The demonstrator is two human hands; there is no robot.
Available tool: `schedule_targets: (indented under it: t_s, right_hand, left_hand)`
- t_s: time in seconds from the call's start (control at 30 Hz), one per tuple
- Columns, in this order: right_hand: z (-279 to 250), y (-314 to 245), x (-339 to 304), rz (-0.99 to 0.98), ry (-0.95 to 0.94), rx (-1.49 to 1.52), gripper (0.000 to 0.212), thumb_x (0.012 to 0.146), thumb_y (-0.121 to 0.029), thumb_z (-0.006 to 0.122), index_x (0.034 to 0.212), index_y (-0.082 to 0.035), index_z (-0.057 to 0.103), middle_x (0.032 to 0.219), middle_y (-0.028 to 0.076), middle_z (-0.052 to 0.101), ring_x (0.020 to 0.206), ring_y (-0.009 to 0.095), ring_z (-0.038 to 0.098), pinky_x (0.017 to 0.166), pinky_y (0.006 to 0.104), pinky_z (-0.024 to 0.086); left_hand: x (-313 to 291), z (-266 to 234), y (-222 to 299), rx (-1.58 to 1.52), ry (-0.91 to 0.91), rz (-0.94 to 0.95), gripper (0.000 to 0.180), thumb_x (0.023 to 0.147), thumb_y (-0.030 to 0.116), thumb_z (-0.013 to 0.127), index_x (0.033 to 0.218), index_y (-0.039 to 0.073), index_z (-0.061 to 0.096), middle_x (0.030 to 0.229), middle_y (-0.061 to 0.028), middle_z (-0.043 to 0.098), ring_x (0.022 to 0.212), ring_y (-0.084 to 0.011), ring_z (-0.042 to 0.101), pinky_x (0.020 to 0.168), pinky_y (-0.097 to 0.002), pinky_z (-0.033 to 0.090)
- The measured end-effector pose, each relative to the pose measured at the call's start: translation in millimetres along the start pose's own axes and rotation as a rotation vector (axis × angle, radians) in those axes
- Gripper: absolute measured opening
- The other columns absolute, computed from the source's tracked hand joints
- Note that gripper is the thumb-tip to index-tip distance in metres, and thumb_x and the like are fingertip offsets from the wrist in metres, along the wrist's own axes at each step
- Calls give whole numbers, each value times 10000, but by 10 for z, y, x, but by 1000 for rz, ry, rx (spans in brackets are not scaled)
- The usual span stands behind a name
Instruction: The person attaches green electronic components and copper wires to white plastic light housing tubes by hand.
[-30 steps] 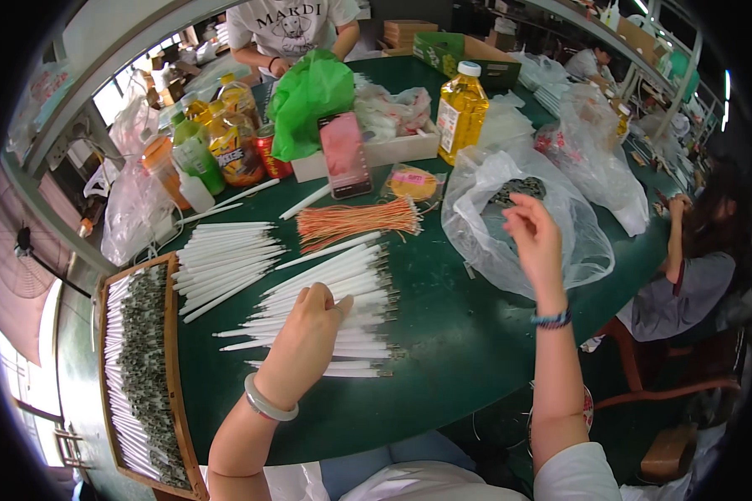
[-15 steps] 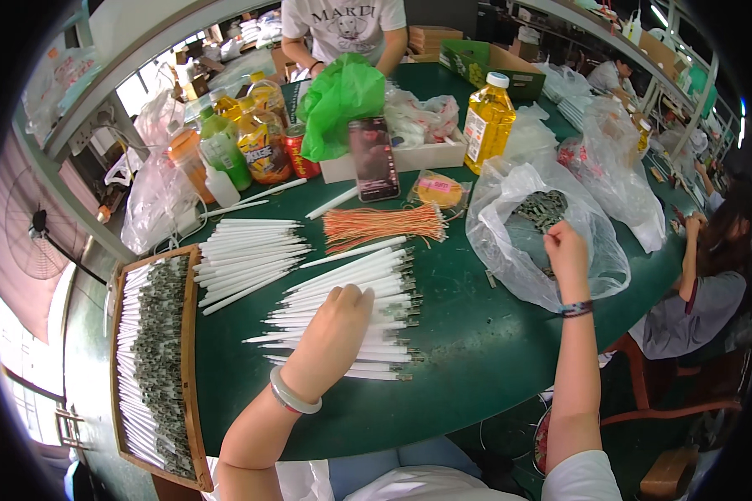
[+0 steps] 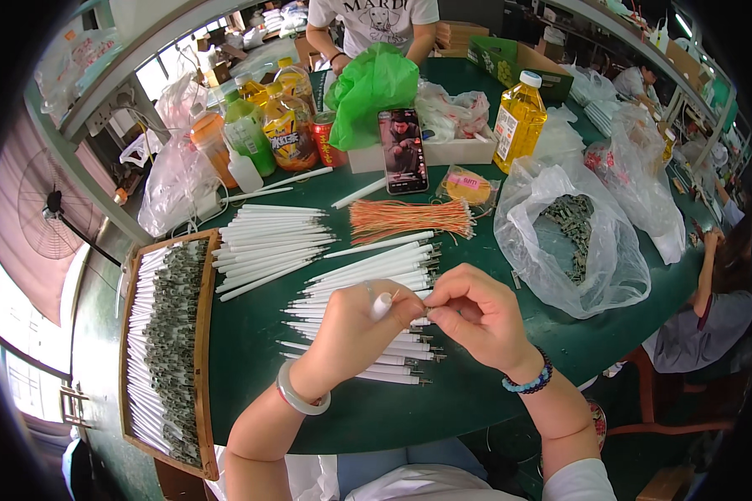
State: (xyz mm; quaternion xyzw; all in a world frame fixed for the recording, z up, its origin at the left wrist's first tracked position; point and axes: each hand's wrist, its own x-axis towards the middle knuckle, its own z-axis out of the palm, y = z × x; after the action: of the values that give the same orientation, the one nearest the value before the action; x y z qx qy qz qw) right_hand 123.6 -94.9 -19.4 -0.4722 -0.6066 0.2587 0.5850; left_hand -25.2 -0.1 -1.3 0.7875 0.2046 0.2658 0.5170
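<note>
My left hand (image 3: 355, 326) is closed around a slim white tube (image 3: 381, 306), one end of which sticks out above the fingers. Thumb and fingers of my right hand (image 3: 483, 321) pinch at the tube's other end, meeting the left fingertips; whatever they grip is too small to make out. Below both hands lies a fanned row of white tubes (image 3: 405, 260), many with small metal ends. Left of it a second bunch of white tubes (image 3: 271, 242) rests on the table. To the right, a clear plastic bag (image 3: 522, 263) holds many small grey-green metal parts (image 3: 575, 225).
A wooden tray (image 3: 202, 359) of finished-looking tubes stands at the left edge. Behind are orange wires (image 3: 409, 219), a propped phone (image 3: 403, 154), a green bag (image 3: 374, 92), drink bottles (image 3: 291, 138) and a yellow-liquid bottle (image 3: 520, 125). A person (image 3: 384, 29) sits opposite.
My right hand has left the plastic bag and come left to meet my left hand. The left hand has lifted a white tube from the row. The view has shifted slightly.
</note>
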Motion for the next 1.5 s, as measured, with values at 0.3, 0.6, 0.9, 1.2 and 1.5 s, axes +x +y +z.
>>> schedule_targets:
  t_s: [0.3, 0.6, 0.9, 1.2, 1.5]
  right_hand:
    - [164, 138, 67, 35, 158, 365, 160, 770, 37, 580, 925, 11, 548, 913, 46, 518, 800, 92, 512, 692, 215, 436]
    - [57, 7, 113, 33, 305, 434, 257, 774, 24, 601, 1021, 37, 533, 899, 104, 586, 835, 121, 564, 743, 233, 457]
    - [126, -49, 159, -32, 299, 224, 238, 778, 1, 605, 1004, 39, 544, 901, 69, 580, 789, 94, 560, 719, 222, 447]
    - [162, -107, 178, 6, 340, 123, 249, 772, -32, 622, 1008, 18, 557, 858, 44, 588, 737, 74, 553, 679, 211, 453]
    - [143, -24, 168, -232, 324, -85, 243, 761, -7, 614, 1001, -3, 579, 805, 78, 618, 679, 102, 587, 621, 215, 471]
  left_hand:
    - [1, -61, -31, -20, 18, -7, 81, 783, 43, 605, 792, -37, 601, 701, -42, 598, 621, -58, 502, 555, -192, 416]
    - [-9, -90, -64, -411, -113, -50, 244, 895, 114, 423, 1102, -13, 404, 800, -51, 520, 610, -67, 454, 542, -181, 371]
    - [-16, 2, -17, -410, -48, 39, 205, 906, 53, 364, 1109, 32, 348, 819, -91, 516, 552, -67, 443, 494, -182, 368]
    - [-34, 19, -9, -301, -89, 119, 229, 889, 5, 361, 1117, 25, 360, 852, -96, 525, 531, -41, 394, 470, -156, 322]
    - [-69, 23, 6, -249, -92, 84, 278, 859, -26, 385, 1129, 33, 358, 855, -89, 571, 577, -70, 444, 551, -209, 418]
